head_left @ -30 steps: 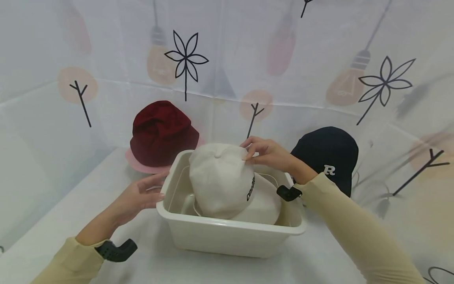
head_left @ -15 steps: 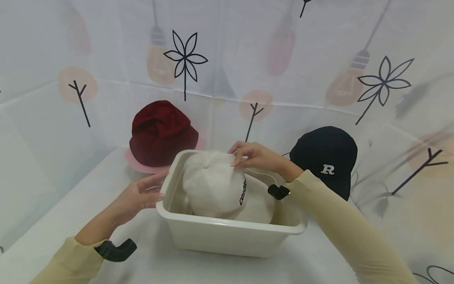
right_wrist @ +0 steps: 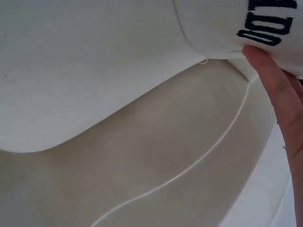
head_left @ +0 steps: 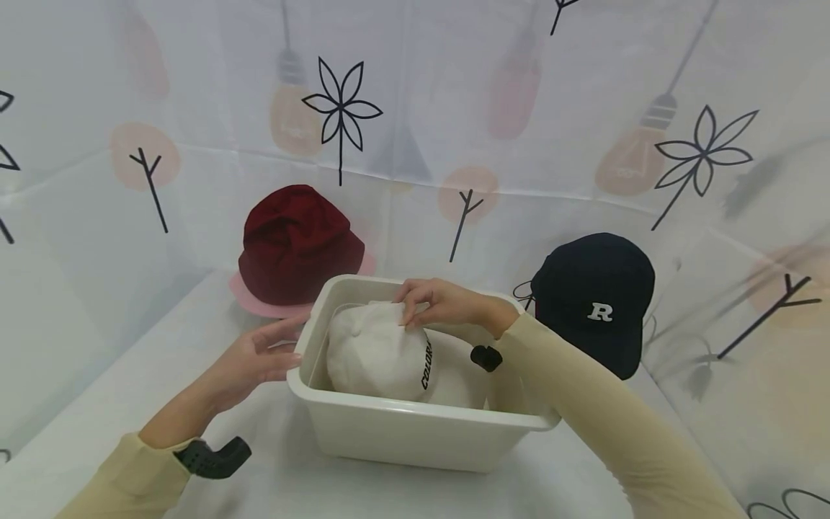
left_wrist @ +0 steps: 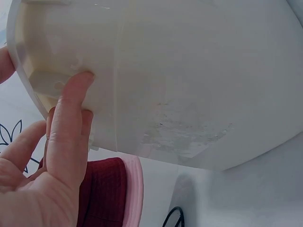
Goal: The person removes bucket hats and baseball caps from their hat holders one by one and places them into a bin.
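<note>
White printed cloth covers the table and walls, with a maroon hat at eleven o'clock and a black cap at two. The right hand pinches the crown of the white cap inside the cream tub — its brim is hidden. The left hand rests straight-fingered against the tub's nine-o'clock wall — its palm is unseen.

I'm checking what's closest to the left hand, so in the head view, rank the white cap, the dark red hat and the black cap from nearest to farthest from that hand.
1. White cap: in the tub that the left hand touches, just to its right.
2. Dark red hat: behind the hand, at the back left.
3. Black cap: far right, beyond the tub.
</note>
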Action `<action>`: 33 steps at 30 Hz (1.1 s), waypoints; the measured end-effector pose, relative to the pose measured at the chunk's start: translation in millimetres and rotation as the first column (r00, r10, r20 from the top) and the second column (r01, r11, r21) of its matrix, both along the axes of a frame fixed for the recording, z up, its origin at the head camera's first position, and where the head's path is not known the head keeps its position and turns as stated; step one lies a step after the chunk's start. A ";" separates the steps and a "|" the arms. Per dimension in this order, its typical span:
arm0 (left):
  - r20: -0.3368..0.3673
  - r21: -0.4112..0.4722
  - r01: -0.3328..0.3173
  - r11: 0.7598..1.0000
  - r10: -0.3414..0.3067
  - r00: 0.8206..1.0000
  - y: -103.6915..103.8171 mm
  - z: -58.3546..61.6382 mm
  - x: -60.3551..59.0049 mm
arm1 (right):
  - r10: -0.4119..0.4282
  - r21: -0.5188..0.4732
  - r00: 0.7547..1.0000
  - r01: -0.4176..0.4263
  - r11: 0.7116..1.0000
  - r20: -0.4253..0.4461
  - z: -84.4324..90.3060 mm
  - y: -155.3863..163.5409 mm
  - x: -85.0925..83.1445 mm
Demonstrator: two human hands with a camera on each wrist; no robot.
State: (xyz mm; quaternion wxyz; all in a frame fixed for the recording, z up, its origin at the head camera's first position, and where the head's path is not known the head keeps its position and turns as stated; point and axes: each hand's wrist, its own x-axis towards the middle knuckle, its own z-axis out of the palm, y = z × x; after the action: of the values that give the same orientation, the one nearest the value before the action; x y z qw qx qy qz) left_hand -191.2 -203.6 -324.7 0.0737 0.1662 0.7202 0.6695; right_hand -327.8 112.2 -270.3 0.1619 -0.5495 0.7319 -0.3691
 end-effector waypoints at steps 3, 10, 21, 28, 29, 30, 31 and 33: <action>0.001 -0.001 0.002 1.000 -0.002 1.000 0.8 0.1 -0.2 | 0.001 0.051 1.000 0.000 0.999 -0.003 -4.3 -2.1 -1.7; -0.001 -0.001 -0.002 1.000 0.002 1.000 -0.6 -2.9 -1.9 | 0.021 0.159 0.996 -0.007 0.987 -0.084 -19.2 -12.3 2.1; -0.001 -0.002 0.001 1.000 -0.001 1.000 -0.7 -2.9 -2.4 | -0.013 0.277 0.971 0.081 0.957 -0.239 -29.4 -21.1 7.4; 0.012 -0.007 -0.013 1.000 0.013 1.000 0.7 -1.7 -1.9 | -0.091 0.296 0.987 0.126 0.947 -0.131 -16.8 -19.5 7.1; 0.014 -0.008 -0.014 1.000 0.014 1.000 0.9 -1.7 -2.0 | -0.102 0.297 0.987 0.135 0.945 -0.124 -14.6 -19.4 7.2; 0.015 -0.006 -0.014 1.000 0.015 1.000 1.0 -1.9 -2.1 | -0.108 0.294 0.987 0.138 0.946 -0.115 -12.4 -19.5 7.6; 0.015 -0.005 -0.014 1.000 0.014 1.000 0.9 -2.0 -2.2 | -0.110 0.293 0.989 0.135 0.946 -0.102 -10.2 -19.7 8.2; 0.013 -0.007 -0.013 1.000 0.014 1.000 0.8 -2.4 -2.3 | -0.083 0.294 0.993 0.105 0.950 -0.085 -7.0 -20.4 9.7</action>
State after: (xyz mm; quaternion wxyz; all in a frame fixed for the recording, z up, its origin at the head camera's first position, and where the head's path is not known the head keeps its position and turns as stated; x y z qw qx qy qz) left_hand -193.5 -202.7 -327.0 0.0746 0.1565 0.7232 0.6685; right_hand -318.1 91.8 -277.3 0.1988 -0.4961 0.8098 -0.2422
